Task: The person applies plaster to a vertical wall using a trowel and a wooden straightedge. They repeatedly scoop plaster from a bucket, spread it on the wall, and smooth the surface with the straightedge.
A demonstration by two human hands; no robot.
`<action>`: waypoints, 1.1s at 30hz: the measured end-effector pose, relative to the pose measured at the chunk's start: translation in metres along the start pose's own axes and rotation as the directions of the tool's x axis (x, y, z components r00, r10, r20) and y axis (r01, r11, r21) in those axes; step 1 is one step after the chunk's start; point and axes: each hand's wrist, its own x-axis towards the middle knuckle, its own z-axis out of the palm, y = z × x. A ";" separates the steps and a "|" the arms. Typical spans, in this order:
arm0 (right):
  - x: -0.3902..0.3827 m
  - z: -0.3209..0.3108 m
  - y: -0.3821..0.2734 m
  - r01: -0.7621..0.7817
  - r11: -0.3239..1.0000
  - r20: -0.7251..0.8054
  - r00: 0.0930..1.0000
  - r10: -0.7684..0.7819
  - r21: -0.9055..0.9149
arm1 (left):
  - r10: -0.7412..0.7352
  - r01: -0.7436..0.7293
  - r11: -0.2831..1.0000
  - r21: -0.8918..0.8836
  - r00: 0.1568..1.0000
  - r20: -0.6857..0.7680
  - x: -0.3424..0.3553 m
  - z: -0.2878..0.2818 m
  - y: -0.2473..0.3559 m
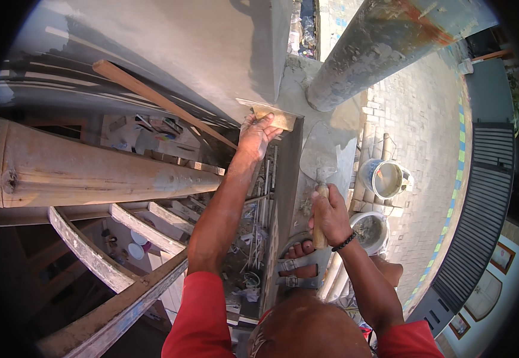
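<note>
My left hand [255, 137] is closed on a small flat wooden board [282, 119], its thin edge against the foot of the grey plastered wall [212, 48]. Lower and to the right, my right hand [330, 216] wraps round the wooden handle of a trowel [319, 152]. The trowel's broad metal blade points away from me and lies over the narrow cement ledge [292, 197]; whether it touches the surface I cannot tell. Wet-looking grey mortar is smeared around the blade. Part of the board is covered by my left fingers.
A thick grey pipe-like column [367, 59] rises beyond the ledge. Two buckets, one with a cloudy liquid [386, 179] and one with grey mix [369, 231], stand at the right. On the left are a bamboo pole [104, 167], a wooden stick [158, 101] and a drop with debris.
</note>
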 end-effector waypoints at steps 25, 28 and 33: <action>-0.006 -0.051 -0.015 0.035 0.976 0.140 0.990 -0.005 -0.213 | -0.003 0.003 1.000 0.000 1.000 -0.001 0.002 0.000 -0.001; -0.006 -0.058 -0.016 0.068 0.972 0.114 0.993 -0.043 -0.223 | -0.008 0.008 1.000 0.007 1.000 -0.001 0.004 0.000 -0.001; -0.026 -0.061 0.001 -0.024 0.980 0.110 0.993 0.047 -0.200 | 0.016 -0.016 1.000 0.005 0.999 -0.038 0.003 0.001 -0.005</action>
